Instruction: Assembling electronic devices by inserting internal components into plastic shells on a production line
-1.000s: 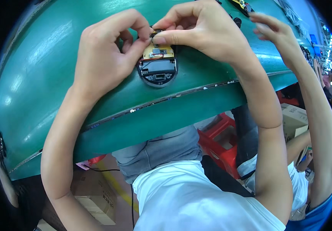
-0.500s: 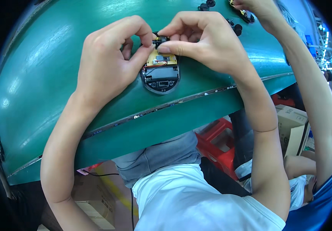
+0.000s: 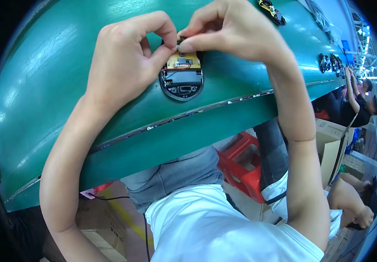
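Note:
An opened computer mouse (image 3: 182, 77) lies on the green worktable, its black shell showing a yellow circuit board (image 3: 189, 59), thin wires and a battery bay. My left hand (image 3: 129, 56) is closed, with thumb and forefinger pinched on the left of the mouse's far end. Opposite it, my right hand (image 3: 232, 35) is also closed, its thumb and fingertips pinched together over the same end. Whatever small part may sit between the right fingertips is hidden by them.
Another opened mouse (image 3: 272, 12) lies farther back on the table (image 3: 57, 87). Black parts (image 3: 330, 64) sit along its right end, near other people. A red stool (image 3: 241, 166) and cardboard boxes (image 3: 330, 144) stand below the table edge.
My right hand has risen and blurred slightly, still pinched at the mouse's far end. The mouse sits a little higher in view. A co-worker's arm has left the upper right.

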Available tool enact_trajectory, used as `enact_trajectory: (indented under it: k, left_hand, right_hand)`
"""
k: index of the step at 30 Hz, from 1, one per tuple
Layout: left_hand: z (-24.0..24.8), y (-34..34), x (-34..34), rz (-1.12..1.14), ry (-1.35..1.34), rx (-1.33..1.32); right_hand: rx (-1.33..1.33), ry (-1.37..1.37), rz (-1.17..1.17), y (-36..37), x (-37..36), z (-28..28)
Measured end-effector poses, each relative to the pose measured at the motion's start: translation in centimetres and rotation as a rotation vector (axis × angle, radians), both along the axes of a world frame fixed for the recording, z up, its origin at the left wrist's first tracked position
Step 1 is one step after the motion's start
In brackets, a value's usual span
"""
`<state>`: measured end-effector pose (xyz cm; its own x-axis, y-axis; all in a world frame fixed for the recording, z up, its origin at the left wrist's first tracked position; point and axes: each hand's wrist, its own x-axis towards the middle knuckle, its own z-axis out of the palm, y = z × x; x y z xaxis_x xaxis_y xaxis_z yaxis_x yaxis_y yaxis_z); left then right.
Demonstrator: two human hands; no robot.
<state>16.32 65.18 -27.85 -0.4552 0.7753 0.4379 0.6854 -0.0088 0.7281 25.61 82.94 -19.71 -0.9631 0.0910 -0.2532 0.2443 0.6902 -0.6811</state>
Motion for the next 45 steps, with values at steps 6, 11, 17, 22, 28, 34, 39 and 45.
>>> enact_trajectory:
  k: [6, 11, 17, 22, 28, 34, 39, 45]
  left_hand:
    - [0.1, 0.5, 0.4, 0.012, 0.004, 0.049]
    - [-0.1, 0.2, 0.3, 0.047, 0.070, 0.089]
    - [-0.1, -1.3, -1.1, 0.077, 0.110, 0.048]
    - [0.1, -2.1, -2.1, 0.040, 0.173, 0.054]
    - [0.2, -2.0, -2.2, 0.003, 0.284, 0.090]
    - [0.5, -2.2, -2.1, -0.082, 0.232, 0.018]
    - [1.3, -2.7, -1.9, -0.121, 0.292, -0.092]
    - [0.8, -2.6, -1.3, -0.138, 0.313, -0.095]
  right_hand:
    - [-0.164, 0.165, -0.076, 1.0, 2.0, -2.2]
    - [-0.300, 0.183, -0.049, 1.2, 1.2, -3.7]
    - [0.009, 0.552, 0.057, 1.9, 1.5, -4.1]
    - [0.038, 0.638, 0.220, -1.1, 1.8, -5.2]
    - [0.119, 0.609, 0.221, -0.8, 1.6, -5.1]
    - [0.061, 0.683, 0.230, -0.3, 1.3, -5.6]
    - [0.185, 0.828, 0.187, 1.8, 1.3, -4.4]
    - [0.479, 0.914, -0.235, 7.0, 4.7, -3.8]
